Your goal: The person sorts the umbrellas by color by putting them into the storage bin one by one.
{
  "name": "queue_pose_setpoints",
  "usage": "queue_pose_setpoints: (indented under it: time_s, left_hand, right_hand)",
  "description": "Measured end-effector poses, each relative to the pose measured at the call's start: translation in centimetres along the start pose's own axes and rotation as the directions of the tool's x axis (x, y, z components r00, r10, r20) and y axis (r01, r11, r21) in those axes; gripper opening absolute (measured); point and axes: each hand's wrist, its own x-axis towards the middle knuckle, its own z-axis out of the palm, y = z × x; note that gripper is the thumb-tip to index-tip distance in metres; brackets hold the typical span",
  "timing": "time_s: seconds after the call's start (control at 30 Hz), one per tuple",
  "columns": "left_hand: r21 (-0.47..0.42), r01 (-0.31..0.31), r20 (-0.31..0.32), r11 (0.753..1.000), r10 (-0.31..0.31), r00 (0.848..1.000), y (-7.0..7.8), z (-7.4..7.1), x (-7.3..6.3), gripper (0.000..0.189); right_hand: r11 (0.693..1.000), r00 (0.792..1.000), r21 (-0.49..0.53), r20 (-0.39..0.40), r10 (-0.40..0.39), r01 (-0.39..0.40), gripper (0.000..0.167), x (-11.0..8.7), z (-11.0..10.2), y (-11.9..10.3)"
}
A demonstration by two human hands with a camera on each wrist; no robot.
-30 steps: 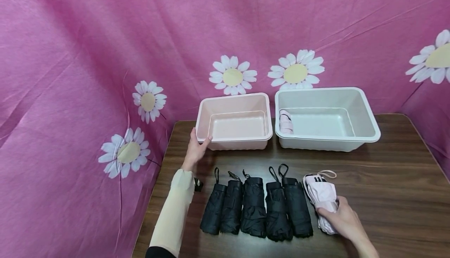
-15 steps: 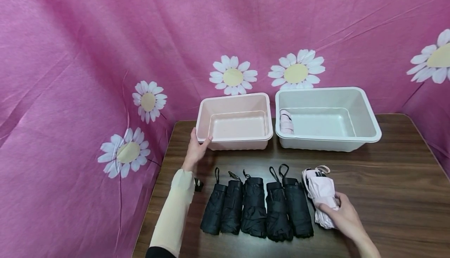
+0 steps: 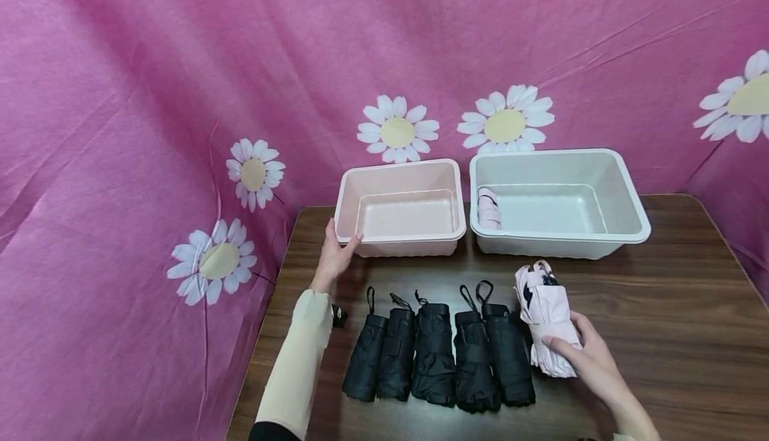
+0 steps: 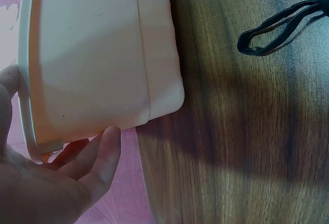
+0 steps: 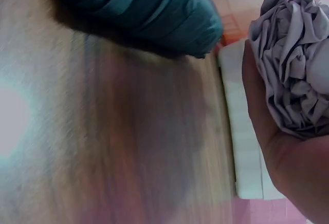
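Note:
In the head view my right hand (image 3: 591, 361) grips a folded pale pink umbrella (image 3: 549, 321) around its lower half, beside the row of black umbrellas. The right wrist view shows the gathered cloth end of that umbrella (image 5: 293, 64) against the palm. My left hand (image 3: 334, 257) holds the front left corner of the pink bin (image 3: 414, 247), thumb over the rim and fingers against the outside wall (image 4: 92, 70). Several folded black umbrellas (image 3: 434, 361) lie side by side between the hands, wrist loops pointing away from me.
A larger pale grey-green bin (image 3: 559, 244) stands right of the pink one, with another pale pink umbrella (image 3: 489, 209) lying along its left wall. Both bins sit at the back of the wooden table (image 3: 679, 307), before a pink flowered cloth (image 3: 420, 41).
My right hand has moved the pale pink umbrella away from me, toward the bins, and its handle end now points more upward. The left hand keeps its place on the pink bin.

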Motion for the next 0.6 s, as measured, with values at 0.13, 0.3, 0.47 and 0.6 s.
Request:
queue_pose_setpoints:
  time_s: [0.13, 0.3, 0.47, 0.6]
  left_hand:
    - [-0.002, 0.009, 0.007, 1.0, -0.008, 1.0, 0.1, -0.1, -0.1, 0.087]
    - [0.003, 0.002, 0.011, 1.0, -0.003, 1.0, 0.1, -0.1, -0.1, 0.087]
    - [-0.004, -0.007, 0.006, 1.0, 0.007, 1.0, 0.3, -0.3, -0.2, 0.087]
    - [-0.004, -0.001, 0.005, 1.0, 0.001, 1.0, 0.5, -0.3, -0.3, 0.087]
  right_hand:
    - [0.99, 0.999, 0.14, 0.011, -0.034, 0.032, 0.046, 0.0, 0.0, -0.6]
    - [0.934, 0.996, 0.351, 0.026, -0.084, 0.069, 0.048, 0.2, -0.3, -1.1]
    - [0.871, 0.988, 0.474, 0.019, -0.156, 0.128, 0.052, 0.4, -0.8, -1.7]
    - [0.839, 0.974, 0.51, 0.006, -0.226, 0.191, 0.058, 0.9, -1.3, -2.4]
